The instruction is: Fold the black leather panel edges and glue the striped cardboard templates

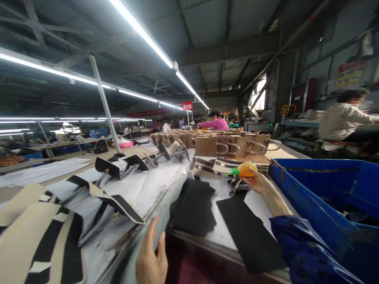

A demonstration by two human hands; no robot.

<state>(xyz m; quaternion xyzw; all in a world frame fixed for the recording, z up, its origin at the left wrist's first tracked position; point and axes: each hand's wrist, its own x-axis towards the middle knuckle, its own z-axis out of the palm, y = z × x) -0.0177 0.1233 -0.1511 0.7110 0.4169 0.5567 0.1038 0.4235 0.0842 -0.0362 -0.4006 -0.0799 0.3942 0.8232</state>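
Note:
My right hand (260, 184) is closed around an orange squeeze bottle (248, 169) with a green tip, tilted so the tip points left. Beneath the bottle lies a small dark piece with metal hardware (235, 184). On the white tabletop, a single black panel (248, 232) lies below this hand. My left hand (152, 252) is low in the middle, fingers and thumb apart and holding nothing. It is beside the edge of the left table (142, 189). A stack of black panels (195, 207) lies between my hands.
Cream-and-black bag pieces (56, 236) and curved flaps with metal clasps (118, 205) cover the left table. Brown bags with wrapped handles (207, 146) stand ahead. A blue bin (319, 201) is on the right. One seated person (340, 118) works farther right; others are in the distance.

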